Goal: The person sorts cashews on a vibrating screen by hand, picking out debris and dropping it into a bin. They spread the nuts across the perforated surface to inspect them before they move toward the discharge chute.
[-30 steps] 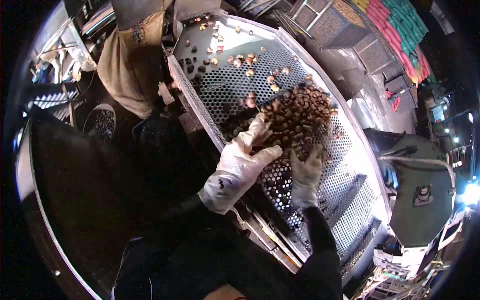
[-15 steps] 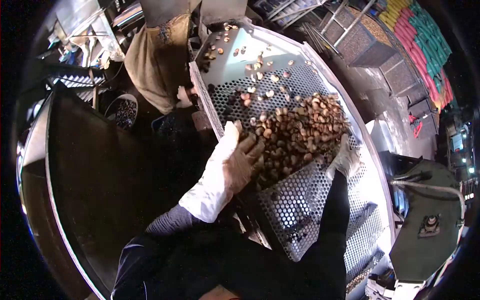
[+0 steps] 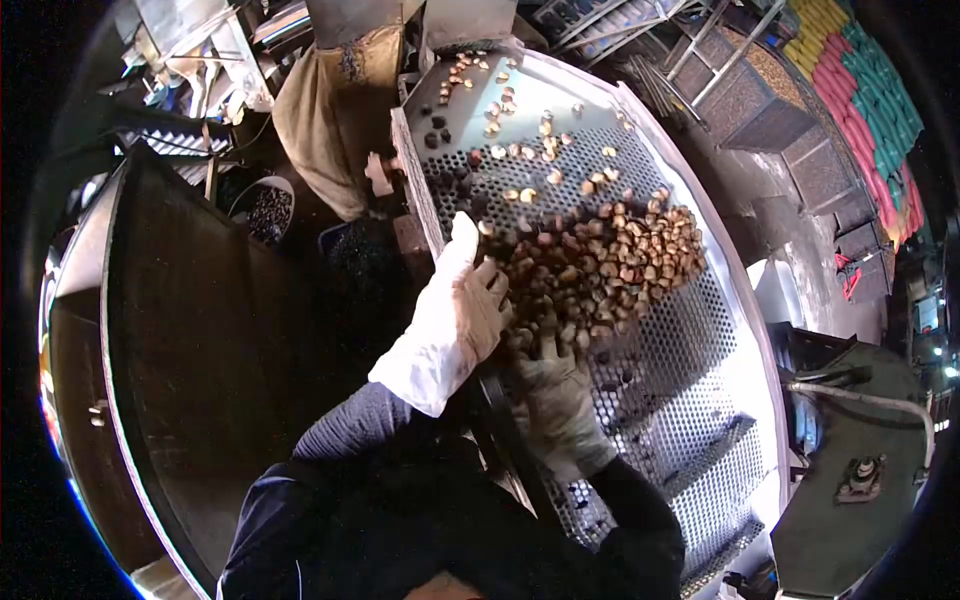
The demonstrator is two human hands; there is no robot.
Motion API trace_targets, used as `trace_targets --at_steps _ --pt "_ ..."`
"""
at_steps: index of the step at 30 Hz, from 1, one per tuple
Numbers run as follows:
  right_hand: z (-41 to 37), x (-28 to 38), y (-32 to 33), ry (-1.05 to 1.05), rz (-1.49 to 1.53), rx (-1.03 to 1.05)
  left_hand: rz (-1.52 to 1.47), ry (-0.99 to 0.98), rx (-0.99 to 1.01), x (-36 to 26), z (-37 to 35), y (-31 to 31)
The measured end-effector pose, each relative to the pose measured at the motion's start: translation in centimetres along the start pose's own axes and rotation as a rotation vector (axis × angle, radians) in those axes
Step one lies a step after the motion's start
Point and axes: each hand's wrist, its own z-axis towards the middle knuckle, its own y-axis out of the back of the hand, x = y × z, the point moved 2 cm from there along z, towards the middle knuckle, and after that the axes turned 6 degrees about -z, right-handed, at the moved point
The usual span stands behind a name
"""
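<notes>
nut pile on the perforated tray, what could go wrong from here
1. The nut pile is heaped against the left hand, right at the side edge of the perforated tray; nuts might spill over that edge.
2. The right hand blocks only part of the pile's lower side, so loose nuts may roll past it down the tray.

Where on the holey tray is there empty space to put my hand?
The bare patch is the lower tray, between the nut pile, the right hand and the rim. It is crowded mid-tray, where the pile sits against the left hand, and loose nuts dot the top end.
</notes>
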Motion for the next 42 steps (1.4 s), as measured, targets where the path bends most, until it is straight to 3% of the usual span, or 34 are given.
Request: trace_targets --at_steps 1,3,5,7,8,9,10,12,13,14,17,18,20,22,23,25,27,28,29,31,32,34,35,37,38,39,40,41,42 --pt "0.4 -1.4 -5.3 -0.149 0.429 0.105 0.029 -0.015 -0.010 0.0 0.3 -0.3" --pt "1.7 -4.4 -7.9 -0.332 0.699 0.114 0.043 0.025 -0.002 0.6 1.1 0.1" --pt "6.3 -7.5 -3.5 -0.398 0.383 -0.089 0.023 -0.003 -0.032 1.3 0.0 -1.1" --pt "9.5 -11.3 -2.8 -0.396 0.063 -0.190 -0.040 0.084 0.009 0.9 -2.0 -3.0" --pt "10.6 -13.3 -3.3 -0.365 -0.096 -0.189 -0.067 0.121 -0.076 1.3 -2.0 -3.4" --pt "11.2 -14.3 -1.1 -0.446 -0.117 -0.178 -0.044 0.092 0.055 2.2 -0.6 -2.1" --pt "11.2 -15.4 -1.5 -0.520 -0.123 -0.254 -0.064 0.146 0.106 2.2 -1.8 -2.7" --pt "11.5 -20.2 -1.5 -0.718 0.283 -0.211 -0.001 0.170 0.004 1.9 -3.5 -4.6" --pt "11.2 -21.9 -1.8 -0.816 0.280 -0.143 -0.036 0.128 0.174 3.2 -1.1 -2.9" --pt "11.1 -23.3 -2.4 -0.906 0.321 -0.059 -0.157 0.259 0.173 2.9 -1.1 -3.4" --pt "10.8 -24.7 -5.1 -1.061 0.558 0.118 -0.188 0.374 -0.071 3.0 -0.4 -4.4" --pt "11.4 -24.1 -5.5 -1.038 0.633 0.096 -0.128 0.344 -0.138 3.1 0.3 -4.5" --pt "12.5 -23.1 -6.4 -0.993 0.785 0.055 -0.250 0.468 0.024 3.3 2.7 -3.5" --pt "12.7 -17.1 -1.1 -1.027 1.004 -0.078 -0.329 0.541 0.090 3.3 4.0 -3.8" --pt "12.8 -15.8 0.1 -1.038 1.114 -0.152 -0.415 0.648 -0.044 2.6 3.5 -5.2" --pt "13.8 -18.1 -8.6 -0.853 1.315 -0.138 -1.100 0.709 -0.072 7.9 9.1 0.1" --pt "15.3 -14.9 -3.9 -1.004 1.222 -0.036 -1.692 0.846 -0.204 8.6 11.2 0.2" --pt "15.8 -14.4 -3.8 -0.924 1.378 -0.023 -1.049 0.811 -0.200 8.6 12.0 -0.2" --pt "16.5 -14.7 -6.6 -0.712 1.362 0.010 -1.317 0.890 -0.280 8.1 11.6 0.0" --pt "17.6 -12.9 0.3 -0.689 1.144 0.046 -1.850 1.053 -0.546 5.0 9.0 -1.4" --pt "18.2 -12.0 3.8 -0.679 1.035 0.064 -1.864 1.011 -0.577 4.1 7.8 -2.3" --pt "19.4 -10.2 11.9 -0.817 0.893 -0.148 -1.904 0.916 -0.638 2.5 5.9 -3.4" --pt "20.8 -11.3 9.6 -0.676 0.796 -0.183 -1.920 0.864 -0.666 1.9 5.3 -3.6" --pt "23.3 -13.4 5.0 -0.409 0.584 -0.280 -1.839 0.715 -0.763 3.5 5.7 -1.5" --pt "24.9 -13.1 5.0 -0.429 0.506 -0.121 -1.404 0.683 -0.507 4.2 6.7 -0.9" --pt "26.2 -13.2 3.0 -0.344 0.423 -0.164 -0.723 0.636 -0.244 5.0 7.7 -0.3" --pt "26.4 -12.7 2.9 -0.378 0.513 -0.079 -0.253 0.547 -0.136 5.8 8.7 0.3" --pt "26.5 -12.1 2.7 -0.419 0.597 0.005 -0.408 0.527 -0.062 8.6 10.8 3.8" --pt "26.6 -11.9 2.6 -0.392 0.501 0.007 -0.349 0.510 -0.093 7.4 10.3 3.2"
